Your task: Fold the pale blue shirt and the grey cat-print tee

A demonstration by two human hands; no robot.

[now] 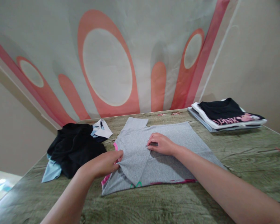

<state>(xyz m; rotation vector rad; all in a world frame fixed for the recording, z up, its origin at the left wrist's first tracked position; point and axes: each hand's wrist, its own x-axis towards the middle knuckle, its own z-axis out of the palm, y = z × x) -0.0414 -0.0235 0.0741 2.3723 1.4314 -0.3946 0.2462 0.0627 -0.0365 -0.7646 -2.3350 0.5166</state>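
Note:
A grey T-shirt [175,133] with a pink neckband lies sideways on the wood-patterned table, its near side folded partly over. My left hand [110,161] is closed on the shirt at the neck end, pinching the cloth by the pink band. With thumb and fingers together, my right hand [162,144] pinches the cloth near the middle of the shirt. Between the hands the sleeve part hangs in a loose flap toward the near edge. Bits of green and magenta print show along that edge.
To the left lies a loose heap of black clothes [77,146] with a light blue piece [51,170] under it and a white collar [104,129] beside it. A stack of folded shirts [226,115], black on top, sits at the back right. A patterned backdrop [144,40] rises behind the table [254,158].

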